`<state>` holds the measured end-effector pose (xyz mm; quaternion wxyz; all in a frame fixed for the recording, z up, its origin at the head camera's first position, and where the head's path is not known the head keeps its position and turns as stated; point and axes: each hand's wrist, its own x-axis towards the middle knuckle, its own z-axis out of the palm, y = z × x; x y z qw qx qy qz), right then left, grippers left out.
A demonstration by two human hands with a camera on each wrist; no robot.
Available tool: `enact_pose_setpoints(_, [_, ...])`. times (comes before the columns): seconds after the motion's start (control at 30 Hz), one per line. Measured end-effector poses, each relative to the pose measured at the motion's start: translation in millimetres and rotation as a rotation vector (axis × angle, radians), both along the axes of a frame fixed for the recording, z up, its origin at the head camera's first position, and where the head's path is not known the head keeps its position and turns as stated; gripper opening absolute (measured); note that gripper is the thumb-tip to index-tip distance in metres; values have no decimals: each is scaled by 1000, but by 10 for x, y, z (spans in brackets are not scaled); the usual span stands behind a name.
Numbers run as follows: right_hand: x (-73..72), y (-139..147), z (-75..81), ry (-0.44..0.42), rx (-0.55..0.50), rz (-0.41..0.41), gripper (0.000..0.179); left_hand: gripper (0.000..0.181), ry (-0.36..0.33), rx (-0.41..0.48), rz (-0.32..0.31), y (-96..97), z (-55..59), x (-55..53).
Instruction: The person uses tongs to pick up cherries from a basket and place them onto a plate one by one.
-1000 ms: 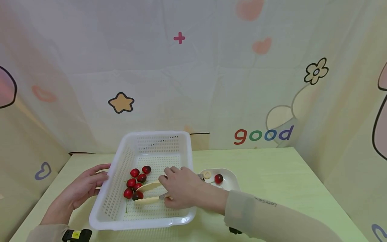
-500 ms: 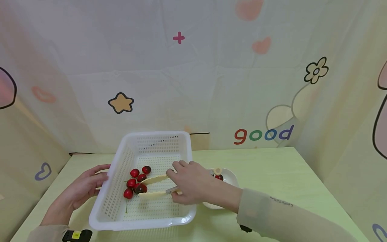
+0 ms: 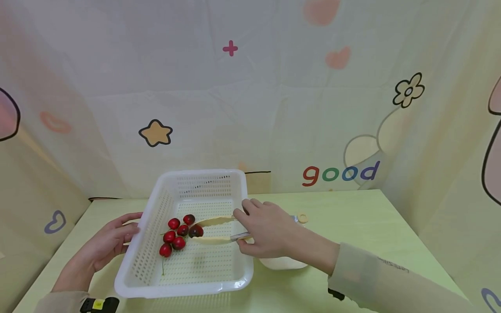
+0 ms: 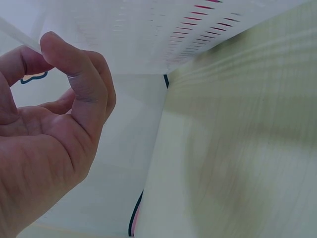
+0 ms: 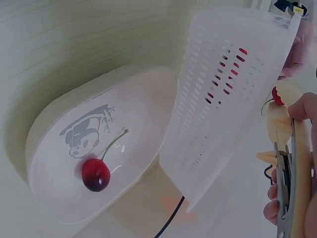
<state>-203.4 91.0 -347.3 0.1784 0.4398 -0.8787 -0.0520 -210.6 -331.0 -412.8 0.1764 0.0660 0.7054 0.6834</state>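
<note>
My right grip [image 3: 266, 228] grasps cream-tipped tongs [image 3: 213, 240], a dark cherry [image 3: 196, 231] caught between the tips ahead of it, inside the basket [image 3: 184, 289]. Across from it, my left grip [image 3: 108, 241] holds the basket's rim with curled fingers. Six more cherries [image 3: 178, 243] cluster just beyond the tong tips, while a white dish [image 5: 136, 94] beneath the right grip bears one stemmed cherry [image 5: 95, 174] (and a printed panda [image 5: 81, 139] for company). The hazard I read from afar: too slack a squeeze could let the glossy fruit roll out, too hard could bruise it, and a low carry could snag the wall.
</note>
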Motion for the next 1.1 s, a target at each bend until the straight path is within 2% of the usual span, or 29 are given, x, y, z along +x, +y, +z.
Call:
enact_pose_setpoints(0.53, [7, 350, 33, -22, -127, -22, 39, 57, 6, -24, 2, 11, 1, 5])
enact_pose_setpoints(0.87, [20, 662, 10, -88, -199, -121, 38, 57, 7, -40, 8, 10, 29, 5])
enact_pose_setpoints(1.1, [33, 851, -83, -86, -238, -156, 40, 57, 0, -45, 13, 3, 6, 6])
